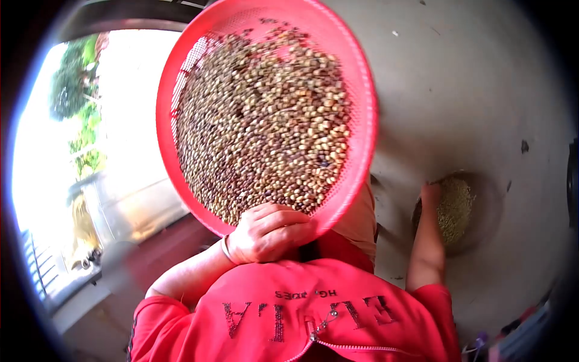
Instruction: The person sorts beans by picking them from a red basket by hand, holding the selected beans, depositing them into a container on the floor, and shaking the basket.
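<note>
Red sieve [365, 114] of beans in the left hand [268, 234]

Nearest the camera is the sieve, a broad, round, plastic one with a smooth rolled rim and sloping walls of fine mesh. With this load it should feel heavy for a single hand, and the thin wall may flex. The rim is the place to hold it, ideally at two opposite sides; a steep tilt would let the beans slide. Whether anything supports it from below cannot be seen.

Behind it lies a smooth grey floor [482, 78], with a few dark specks. The person's red jacket [199, 332] looks soft, with studded lettering and a metal zip [374, 348].

On the floor, to the right of the sieve, is a round, dark basin [487, 208] holding a paler, greenish, grainy heap [455, 208].

The left hand is closed over the sieve's near rim, knuckles up, close to the jacket. The right hand [430, 192] reaches down to the basin's left side, against the heap; it is blurred, so its grip and contents cannot be told.

A thin band [226, 247] circles the left wrist. Smallest are the beans [259, 127]: oval, hard-looking, mottled brown, tan and purplish, thinning to bare mesh at the far side.
</note>
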Demonstrator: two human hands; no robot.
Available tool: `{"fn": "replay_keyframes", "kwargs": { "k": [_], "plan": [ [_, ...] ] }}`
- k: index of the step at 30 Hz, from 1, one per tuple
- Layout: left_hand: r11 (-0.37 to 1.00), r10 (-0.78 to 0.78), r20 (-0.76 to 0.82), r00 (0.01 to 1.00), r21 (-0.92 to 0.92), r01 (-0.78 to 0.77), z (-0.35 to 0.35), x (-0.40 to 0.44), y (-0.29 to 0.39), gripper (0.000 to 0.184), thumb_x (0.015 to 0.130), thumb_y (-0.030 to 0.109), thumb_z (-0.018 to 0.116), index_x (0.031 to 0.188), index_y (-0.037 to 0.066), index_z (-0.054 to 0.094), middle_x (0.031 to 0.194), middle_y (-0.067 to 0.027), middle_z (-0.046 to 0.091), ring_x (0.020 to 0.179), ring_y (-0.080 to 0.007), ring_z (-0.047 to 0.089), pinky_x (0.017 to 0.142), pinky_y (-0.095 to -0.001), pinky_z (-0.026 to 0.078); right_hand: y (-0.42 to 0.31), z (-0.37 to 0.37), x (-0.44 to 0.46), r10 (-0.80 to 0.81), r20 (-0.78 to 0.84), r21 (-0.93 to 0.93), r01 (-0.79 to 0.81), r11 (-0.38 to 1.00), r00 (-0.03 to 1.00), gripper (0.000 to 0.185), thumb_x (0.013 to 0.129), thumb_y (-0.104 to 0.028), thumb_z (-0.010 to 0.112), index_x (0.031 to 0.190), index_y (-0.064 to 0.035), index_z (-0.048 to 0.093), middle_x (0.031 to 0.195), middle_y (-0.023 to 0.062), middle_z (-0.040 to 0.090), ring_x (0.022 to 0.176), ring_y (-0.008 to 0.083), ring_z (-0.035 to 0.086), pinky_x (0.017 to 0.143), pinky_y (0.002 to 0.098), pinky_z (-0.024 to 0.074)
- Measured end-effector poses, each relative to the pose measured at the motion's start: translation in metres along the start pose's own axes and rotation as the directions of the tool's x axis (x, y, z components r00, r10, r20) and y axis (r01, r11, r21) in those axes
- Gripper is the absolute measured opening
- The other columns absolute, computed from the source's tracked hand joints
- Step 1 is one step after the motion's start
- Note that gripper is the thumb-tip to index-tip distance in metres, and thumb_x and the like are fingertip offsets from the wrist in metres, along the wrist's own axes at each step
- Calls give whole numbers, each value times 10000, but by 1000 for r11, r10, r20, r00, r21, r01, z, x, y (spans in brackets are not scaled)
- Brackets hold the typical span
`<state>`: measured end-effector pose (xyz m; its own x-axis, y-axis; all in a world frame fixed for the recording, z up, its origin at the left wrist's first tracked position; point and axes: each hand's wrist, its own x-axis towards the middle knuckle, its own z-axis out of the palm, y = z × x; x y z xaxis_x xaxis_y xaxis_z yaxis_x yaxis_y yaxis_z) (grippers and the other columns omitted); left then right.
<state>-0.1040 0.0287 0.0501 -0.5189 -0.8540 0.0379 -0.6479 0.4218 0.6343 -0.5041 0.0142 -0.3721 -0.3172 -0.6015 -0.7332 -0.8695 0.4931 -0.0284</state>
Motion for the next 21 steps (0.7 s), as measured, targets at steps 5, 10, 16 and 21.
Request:
{"fn": "replay_keyframes", "kwargs": {
  "k": [5, 10, 16, 21],
  "plan": [
    [996, -66, -17, 998, -58, 65, -15, 1, -1, 248, 713, 39, 764, 943, 33, 672, 914, -69, 664, 745, -193, 662, 604, -309, 526, -33, -3, 31, -40, 16, 38, 39, 998, 999, 432, 912, -351, 539, 1080, 38, 623, 954, 218, 680, 887, 373, 661, 773, 460, 518],
    [842, -344, -402, 849, 268, 468, -52, -84, -20, 298, 796, 36, 610, 1091, 49, 646, 1132, -142, 610, 1006, -295, 601, 841, -380, 489, -96, -75, -2, -441, -112, 689, 389, 611, 891, 328, 900, -336, 616, 1023, -34, 654, 907, 103, 656, 806, 199, 645, 711, 359, 524],
    [344, -788, -607, -105, -576, 742, -53, -212, -99, 647, 914, 320, 652, 1405, 4, 374, 1341, -152, 467, 1199, -270, 489, 997, -401, 408, -246, -261, -218, -652, -141, 990, 85, -117, 745, 525, 971, -282, 523, 1398, -8, 387, 1337, 125, 492, 1201, 237, 497, 1015, 363, 401],
    [279, -959, -268, 95, -950, 136, -39, -180, -96, 562, 997, 367, 508, 1396, -17, 415, 1298, -91, 532, 1174, -165, 503, 987, -295, 396, -282, -247, -267, -616, -438, 584, 728, 359, 655, 443, 938, -72, 536, 1351, 44, 422, 1279, 149, 547, 1166, 214, 518, 1026, 341, 387]
  ]
}}
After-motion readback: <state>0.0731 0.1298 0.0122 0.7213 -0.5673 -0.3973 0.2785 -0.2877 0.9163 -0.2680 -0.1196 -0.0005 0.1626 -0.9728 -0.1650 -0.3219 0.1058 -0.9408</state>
